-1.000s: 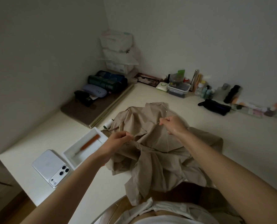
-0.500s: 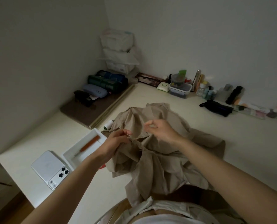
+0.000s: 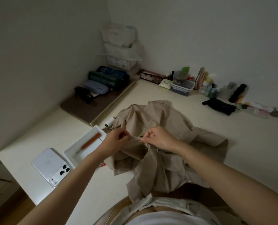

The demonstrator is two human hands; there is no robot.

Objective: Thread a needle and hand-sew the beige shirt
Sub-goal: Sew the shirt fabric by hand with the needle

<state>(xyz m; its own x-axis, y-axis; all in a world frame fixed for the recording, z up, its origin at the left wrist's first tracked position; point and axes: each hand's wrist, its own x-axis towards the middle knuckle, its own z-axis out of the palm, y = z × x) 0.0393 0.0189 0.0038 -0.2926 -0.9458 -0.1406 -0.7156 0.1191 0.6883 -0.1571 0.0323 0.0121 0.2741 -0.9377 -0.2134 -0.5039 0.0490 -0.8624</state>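
No legible text, brand or number anywhere. Only sign: a small spectacles pictogram on the oval blue-grey hard case (image 3: pixel 96 87) by the left wall. Print on the stacked white plastic packs (image 3: pixel 118 36) is too blurred to read.

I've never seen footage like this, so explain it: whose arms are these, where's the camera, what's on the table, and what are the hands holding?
No machine here: a person wears a wide-angle camera on the head, looking down at their own arms. The left hand and right hand each pinch a fold of the beige shirt; the needle is too small to make out. On the table lie a phone, a white tray holding an orange-handled tool, and a thread spool.
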